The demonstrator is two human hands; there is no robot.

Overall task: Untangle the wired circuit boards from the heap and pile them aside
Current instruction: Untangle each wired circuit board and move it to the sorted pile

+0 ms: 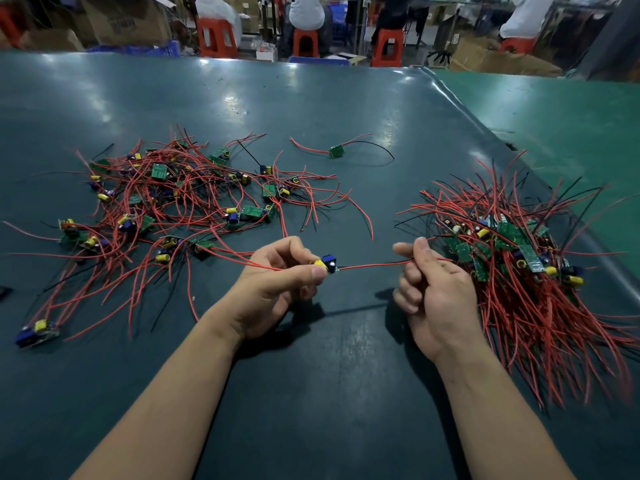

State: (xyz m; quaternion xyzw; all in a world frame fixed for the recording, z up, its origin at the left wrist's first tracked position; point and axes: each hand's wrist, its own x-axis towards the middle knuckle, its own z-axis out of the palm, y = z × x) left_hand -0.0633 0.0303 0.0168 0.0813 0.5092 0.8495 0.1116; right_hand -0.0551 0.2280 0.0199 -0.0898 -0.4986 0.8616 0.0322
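A tangled heap (180,202) of small green circuit boards with red and black wires lies on the left of the dark green table (311,358). My left hand (277,285) pinches one board (327,265), with yellow and blue parts, just above the table in the middle. Its red wire (374,265) stretches right to my right hand (436,292), which grips it between curled fingers. Right beside that hand lies the sorted pile (512,258) of boards, their wires fanning outward.
One stray board (336,151) with wires lies at the far centre, another (36,332) at the near left. The table's right edge meets a lighter green surface (571,133). Red stools, cardboard boxes and seated people are beyond the far edge.
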